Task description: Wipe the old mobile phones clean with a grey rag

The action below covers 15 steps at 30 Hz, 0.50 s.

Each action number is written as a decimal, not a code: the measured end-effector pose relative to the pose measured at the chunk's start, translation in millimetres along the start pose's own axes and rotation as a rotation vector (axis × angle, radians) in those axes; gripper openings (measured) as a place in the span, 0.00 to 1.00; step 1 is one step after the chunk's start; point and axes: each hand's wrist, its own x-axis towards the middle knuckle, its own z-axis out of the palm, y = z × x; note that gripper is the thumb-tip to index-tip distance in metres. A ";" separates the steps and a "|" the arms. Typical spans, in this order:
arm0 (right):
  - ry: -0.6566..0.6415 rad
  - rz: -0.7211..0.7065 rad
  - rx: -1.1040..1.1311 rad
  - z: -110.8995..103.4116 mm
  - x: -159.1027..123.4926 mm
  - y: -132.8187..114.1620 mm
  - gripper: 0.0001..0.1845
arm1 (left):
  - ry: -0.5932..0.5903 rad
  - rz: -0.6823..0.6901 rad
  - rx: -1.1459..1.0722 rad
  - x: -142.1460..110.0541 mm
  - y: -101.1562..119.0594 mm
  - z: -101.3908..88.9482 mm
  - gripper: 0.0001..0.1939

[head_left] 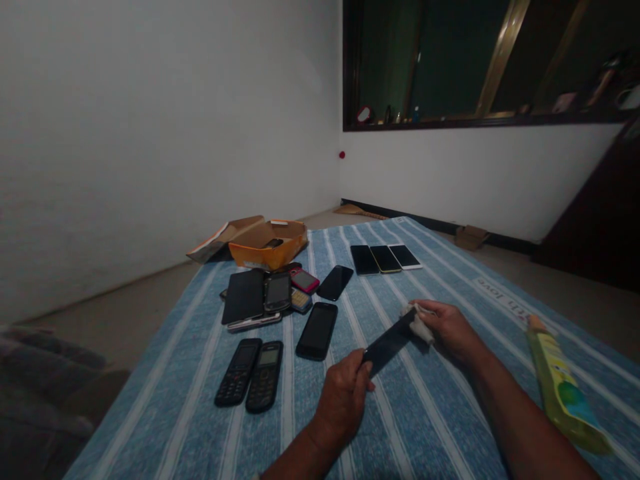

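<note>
A dark smartphone [391, 343] is tilted above the striped cloth, its near end gripped by my left hand [347, 390]. My right hand [447, 327] pinches a crumpled whitish wipe [421, 327] against the phone's far end. Just left of the held phone lies a black smartphone [317, 331], with another dark smartphone [335, 283] behind it. Two black keypad phones [239, 372] lie side by side near my left hand. Farther back, three smartphones [385, 259] rest in a row, the rightmost one white-framed.
A pile of phones [243, 297] sits in front of an open orange cardboard box [270, 253] at the back left. A bottle of yellowish liquid [565, 390] lies on the right of the blue striped cloth [185, 400]. A window [450, 60] is set in the far wall.
</note>
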 end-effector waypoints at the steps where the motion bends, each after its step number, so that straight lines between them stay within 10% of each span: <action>1: -0.023 0.035 0.038 -1.5 0.7 1.5 0.27 | -0.001 -0.009 -0.008 0.0 0.2 0.0 0.11; 15: 0.009 -0.046 0.001 2.9 -4.7 -15.5 0.23 | -0.020 -0.178 -0.310 0.9 -8.8 1.4 0.15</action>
